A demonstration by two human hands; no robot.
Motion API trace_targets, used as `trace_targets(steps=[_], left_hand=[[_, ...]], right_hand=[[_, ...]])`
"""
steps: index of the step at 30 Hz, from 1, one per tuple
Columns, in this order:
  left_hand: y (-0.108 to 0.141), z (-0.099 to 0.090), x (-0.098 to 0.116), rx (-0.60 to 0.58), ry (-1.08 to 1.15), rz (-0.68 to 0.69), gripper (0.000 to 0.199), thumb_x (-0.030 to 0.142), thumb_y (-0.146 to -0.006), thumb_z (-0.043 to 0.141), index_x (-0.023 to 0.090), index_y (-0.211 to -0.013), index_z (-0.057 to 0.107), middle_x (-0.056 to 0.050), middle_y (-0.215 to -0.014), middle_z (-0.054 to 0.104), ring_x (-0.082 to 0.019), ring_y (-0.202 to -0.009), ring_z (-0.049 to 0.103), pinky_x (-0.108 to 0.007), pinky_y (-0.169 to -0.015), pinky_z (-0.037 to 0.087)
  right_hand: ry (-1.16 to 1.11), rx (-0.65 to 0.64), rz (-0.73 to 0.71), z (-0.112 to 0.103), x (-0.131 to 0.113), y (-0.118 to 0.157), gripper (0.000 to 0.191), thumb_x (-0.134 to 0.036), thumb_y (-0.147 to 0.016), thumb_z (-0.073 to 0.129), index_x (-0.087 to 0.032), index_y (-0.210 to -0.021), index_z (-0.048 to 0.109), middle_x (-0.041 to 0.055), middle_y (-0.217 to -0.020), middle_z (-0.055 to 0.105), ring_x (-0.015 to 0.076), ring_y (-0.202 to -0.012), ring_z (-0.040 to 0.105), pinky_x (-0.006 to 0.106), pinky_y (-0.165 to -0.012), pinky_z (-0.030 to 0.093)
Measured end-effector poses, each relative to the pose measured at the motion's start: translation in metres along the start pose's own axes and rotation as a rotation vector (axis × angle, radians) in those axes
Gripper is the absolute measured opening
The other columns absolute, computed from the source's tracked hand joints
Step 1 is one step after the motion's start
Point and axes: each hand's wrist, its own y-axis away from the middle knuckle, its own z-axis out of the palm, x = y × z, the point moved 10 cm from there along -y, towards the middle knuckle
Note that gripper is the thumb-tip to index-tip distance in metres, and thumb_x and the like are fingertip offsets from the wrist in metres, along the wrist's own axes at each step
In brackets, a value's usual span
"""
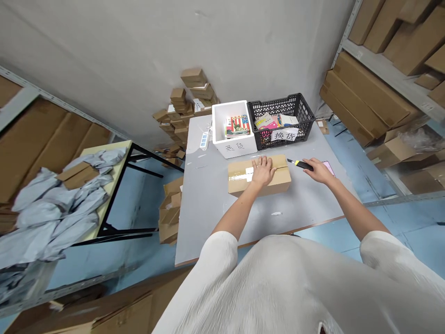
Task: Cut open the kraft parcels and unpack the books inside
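Note:
A brown cardboard box [239,188] lies on the grey table [208,204] in front of me, with a white label and tape along its top. My left hand [263,172] rests flat on the box top, fingers spread and pointing away from me. To the right of the box, my right hand [318,170] is wrapped round a black and yellow utility knife [303,164]. The knife's blade points left, close to the box's right end. Partly behind my right hand lies a pink, flat object [328,168].
Behind the box stand a white foam bin [236,148] and a black crate [281,139], both holding booklets. A power strip [204,140] lies left of the bin. Cartons are stacked beyond the table; a side table [91,232] with grey bags is at left, shelves [382,62] at right.

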Motion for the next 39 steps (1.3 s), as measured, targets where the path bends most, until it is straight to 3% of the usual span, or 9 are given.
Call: trace_targets(steps=[5, 10, 14, 18, 25, 28, 33, 35, 39], left_hand=[[0.014, -0.01, -0.008, 0.019, 0.052, 0.033, 0.068, 0.058, -0.113, 0.038, 0.018, -0.168, 0.049, -0.017, -0.184, 0.034, -0.037, -0.174, 0.022, -0.063, -0.142, 0.013], [0.06, -0.012, -0.038, 0.064, 0.06, -0.006, 0.07, 0.062, -0.108, 0.055, 0.023, -0.166, 0.053, -0.015, -0.182, 0.039, -0.036, -0.171, 0.03, -0.056, -0.143, 0.017], [0.09, -0.011, -0.059, 0.098, 0.059, -0.022, 0.069, 0.06, -0.104, 0.067, 0.026, -0.163, 0.056, -0.015, -0.179, 0.044, -0.038, -0.166, 0.037, -0.055, -0.139, 0.025], [0.099, -0.012, -0.069, 0.107, 0.06, -0.002, 0.057, 0.053, -0.107, 0.065, 0.027, -0.158, 0.061, -0.014, -0.173, 0.052, -0.037, -0.16, 0.045, -0.054, -0.135, 0.032], [0.103, -0.019, -0.076, 0.143, 0.092, 0.01, 0.05, 0.048, -0.105, 0.068, 0.032, -0.152, 0.067, -0.014, -0.165, 0.056, -0.038, -0.152, 0.047, -0.055, -0.128, 0.035], [0.107, -0.024, -0.094, 0.166, 0.114, -0.092, 0.048, 0.05, -0.104, 0.07, 0.033, -0.148, 0.069, -0.015, -0.162, 0.054, -0.039, -0.147, 0.048, -0.055, -0.121, 0.039], [0.116, -0.027, -0.135, 0.188, 0.162, -0.271, 0.048, 0.052, -0.105, 0.069, 0.028, -0.146, 0.066, -0.017, -0.137, 0.064, -0.038, -0.129, 0.06, -0.049, -0.111, 0.046], [0.117, -0.021, -0.147, 0.159, 0.249, -0.289, 0.044, 0.045, -0.108, 0.064, 0.026, -0.148, 0.063, -0.015, -0.128, 0.07, -0.035, -0.121, 0.066, -0.045, -0.105, 0.051], [0.114, -0.019, -0.152, 0.156, 0.394, -0.198, 0.036, 0.024, -0.108, 0.057, 0.024, -0.143, 0.065, -0.012, -0.126, 0.076, -0.03, -0.118, 0.071, -0.04, -0.101, 0.055]], right_hand=[[-0.119, 0.011, 0.009, 0.014, -0.016, -0.022, 0.049, -0.042, -0.102, 0.067, -0.023, -0.146, 0.074, 0.0143, -0.127, 0.075, 0.0353, -0.121, 0.071, 0.048, -0.11, 0.057], [-0.195, 0.004, -0.102, 0.026, -0.062, -0.068, 0.048, -0.04, -0.099, 0.069, -0.02, -0.143, 0.075, 0.0154, -0.137, 0.076, 0.0369, -0.132, 0.068, 0.051, -0.118, 0.052], [-0.149, -0.089, -0.168, 0.049, -0.106, -0.105, 0.046, -0.039, -0.097, 0.071, -0.02, -0.139, 0.077, 0.0147, -0.148, 0.074, 0.0389, -0.141, 0.063, 0.052, -0.122, 0.048], [-0.056, -0.198, -0.16, 0.073, -0.131, -0.122, 0.042, -0.04, -0.099, 0.068, -0.02, -0.135, 0.078, 0.014, -0.145, 0.076, 0.0393, -0.138, 0.065, 0.051, -0.12, 0.047], [0.017, -0.245, -0.071, 0.075, -0.131, -0.121, 0.045, -0.043, -0.1, 0.066, -0.021, -0.137, 0.075, 0.0138, -0.144, 0.077, 0.0386, -0.136, 0.065, 0.051, -0.116, 0.047], [0.043, -0.26, -0.029, 0.071, -0.129, -0.113, 0.046, -0.045, -0.1, 0.067, -0.02, -0.138, 0.076, 0.0144, -0.143, 0.077, 0.0385, -0.134, 0.066, 0.048, -0.114, 0.048], [0.014, -0.29, 0.04, 0.067, -0.132, -0.093, 0.042, -0.042, -0.101, 0.066, -0.02, -0.135, 0.076, 0.0121, -0.136, 0.081, 0.0315, -0.121, 0.073, 0.037, -0.101, 0.053], [-0.003, -0.309, 0.054, 0.066, -0.137, -0.084, 0.04, -0.041, -0.101, 0.066, -0.021, -0.134, 0.076, 0.0108, -0.132, 0.082, 0.0298, -0.116, 0.074, 0.034, -0.096, 0.053], [0.021, -0.323, 0.08, 0.066, -0.151, -0.067, 0.039, -0.042, -0.101, 0.067, -0.02, -0.132, 0.076, 0.0121, -0.13, 0.082, 0.0317, -0.115, 0.075, 0.034, -0.092, 0.054]])
